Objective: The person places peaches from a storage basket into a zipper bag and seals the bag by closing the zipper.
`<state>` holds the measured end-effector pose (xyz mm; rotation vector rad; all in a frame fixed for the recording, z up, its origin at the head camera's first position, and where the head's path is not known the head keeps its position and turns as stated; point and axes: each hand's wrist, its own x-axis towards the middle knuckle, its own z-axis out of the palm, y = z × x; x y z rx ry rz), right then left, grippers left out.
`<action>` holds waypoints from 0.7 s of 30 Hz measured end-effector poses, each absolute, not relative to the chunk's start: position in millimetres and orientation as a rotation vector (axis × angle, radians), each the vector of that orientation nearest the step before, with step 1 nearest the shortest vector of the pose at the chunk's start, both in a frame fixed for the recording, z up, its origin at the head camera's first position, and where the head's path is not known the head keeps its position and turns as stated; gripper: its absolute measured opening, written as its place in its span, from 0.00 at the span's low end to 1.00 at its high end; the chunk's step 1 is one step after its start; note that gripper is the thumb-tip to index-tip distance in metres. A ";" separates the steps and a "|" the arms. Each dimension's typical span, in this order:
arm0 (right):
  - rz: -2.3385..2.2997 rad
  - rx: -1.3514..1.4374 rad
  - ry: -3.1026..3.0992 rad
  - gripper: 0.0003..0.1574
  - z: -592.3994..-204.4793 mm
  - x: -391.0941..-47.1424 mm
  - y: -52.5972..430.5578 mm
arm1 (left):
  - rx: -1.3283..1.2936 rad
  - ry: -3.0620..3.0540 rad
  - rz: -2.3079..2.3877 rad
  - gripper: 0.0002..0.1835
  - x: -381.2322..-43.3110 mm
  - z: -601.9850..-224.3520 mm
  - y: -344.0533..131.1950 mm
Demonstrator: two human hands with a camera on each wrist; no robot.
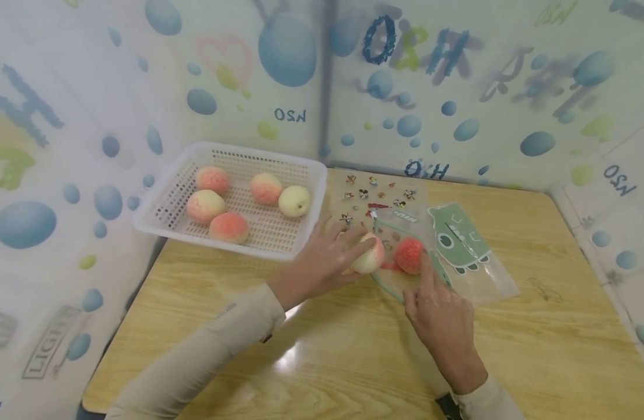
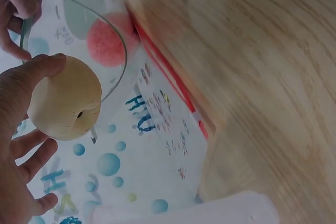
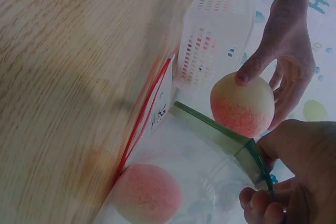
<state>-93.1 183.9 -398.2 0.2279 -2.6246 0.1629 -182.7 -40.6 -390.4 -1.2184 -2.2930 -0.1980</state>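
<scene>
My left hand [image 1: 322,256] holds a pale yellow and pink peach [image 1: 373,258] between thumb and fingers, just above the mouth of a clear bag with a green rim [image 3: 210,121]. With thumb and fingers, my right hand [image 1: 444,318] pinches that rim at one side, and the mouth is spread apart. A redder peach [image 1: 409,255] sits inside the bag, as the right wrist view shows through the clear film. In the left wrist view, the held peach [image 2: 68,100] shows its stem hollow toward the camera and stands apart from the peach in the bag [image 2: 111,40].
At the back left stands a white perforated basket [image 1: 230,249] with several peaches. Behind the green-rimmed bag lies a clear bag with cartoon prints and a red strip [image 1: 377,205]. To its right is a clear bag with a green dinosaur [image 1: 464,245]. Printed curtains border the wooden table [image 1: 322,361].
</scene>
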 end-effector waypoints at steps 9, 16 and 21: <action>0.162 0.236 -2.619 0.40 -399.3 -92.2 185.4 | -1.306 -2.323 -0.164 0.38 -179.1 -401.0 -22.6; 0.164 0.240 -2.612 0.40 -401.9 -90.8 187.2 | -1.347 -2.327 -0.173 0.36 -177.0 -412.3 -3.6; 0.150 0.250 -2.612 0.38 -404.8 -89.8 186.0 | -1.403 -2.299 -0.091 0.31 -176.5 -424.5 7.2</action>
